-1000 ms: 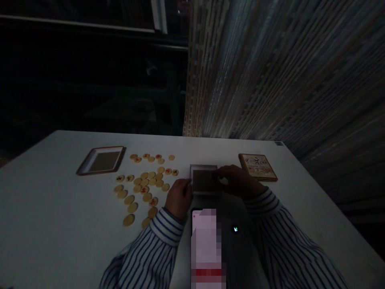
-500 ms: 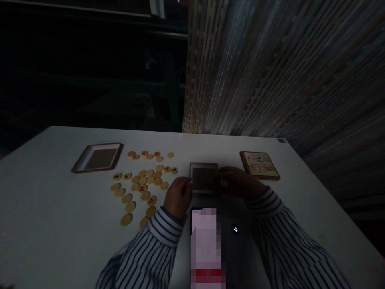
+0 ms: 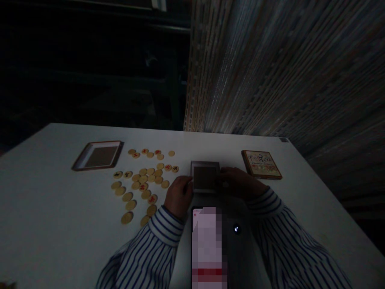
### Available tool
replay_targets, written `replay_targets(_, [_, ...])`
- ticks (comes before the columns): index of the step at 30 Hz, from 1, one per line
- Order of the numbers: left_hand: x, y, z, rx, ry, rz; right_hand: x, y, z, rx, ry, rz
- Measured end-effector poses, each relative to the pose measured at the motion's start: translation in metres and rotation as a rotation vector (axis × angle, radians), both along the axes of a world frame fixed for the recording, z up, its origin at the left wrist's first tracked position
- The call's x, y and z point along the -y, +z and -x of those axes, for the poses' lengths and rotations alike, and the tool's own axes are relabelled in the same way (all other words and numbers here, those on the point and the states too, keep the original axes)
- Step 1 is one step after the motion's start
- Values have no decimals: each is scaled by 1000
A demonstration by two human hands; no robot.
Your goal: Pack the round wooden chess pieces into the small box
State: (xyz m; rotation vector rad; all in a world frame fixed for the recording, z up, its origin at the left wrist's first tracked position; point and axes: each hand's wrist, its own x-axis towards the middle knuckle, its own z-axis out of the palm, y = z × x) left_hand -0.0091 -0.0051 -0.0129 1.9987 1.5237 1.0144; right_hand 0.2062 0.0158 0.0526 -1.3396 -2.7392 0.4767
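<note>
A small open box (image 3: 206, 177) with a brown inner base and pale rims rests on the white table in front of me. My left hand (image 3: 179, 196) is closed at its left edge, thumb and fingers pinching the rim. At the opposite side, my right hand (image 3: 237, 182) is closed on the right edge, its fingers dark in shadow. To the left of the box lie many round wooden Chinese chess pieces (image 3: 143, 179), some with red or black characters facing up and others blank side up. Below the box stands a phone (image 3: 207, 241) with its screen lit.
A larger open tray (image 3: 117, 154) with brown edging sits at the back left. On the right lies a box lid (image 3: 261, 164) printed with characters. A small dark round thing with a bright spot (image 3: 236, 228) is right of the phone. A striped curtain (image 3: 255, 72) hangs behind the table.
The camera view has shifted very slightly. Both hands stay on the small box, and the pieces lie as before.
</note>
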Motion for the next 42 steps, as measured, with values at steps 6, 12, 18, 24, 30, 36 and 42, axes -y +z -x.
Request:
replay_targets(6, [0,1,0,0,-3,15,-2,-6,-2,5,18,-19])
replay_targets(12, [0,2,0,-9,3,27,-1,-2,-1,15,1,-27])
replay_targets(18, [0,4,-1,-3,-1,26,-1,1,1,13,21,-12])
replay_targets(24, [1,3,0,-30,-6,33,-1,-3,-3,31,25,4])
replay_targets(30, [1,2,0,-36,-5,10,0,-1,-3,86,30,42])
replay_targets(36, [0,2,-1,-42,4,9,2,5,-1,122,41,55])
replay_targets(42, [0,2,0,-51,0,-16,3,8,0,122,45,55])
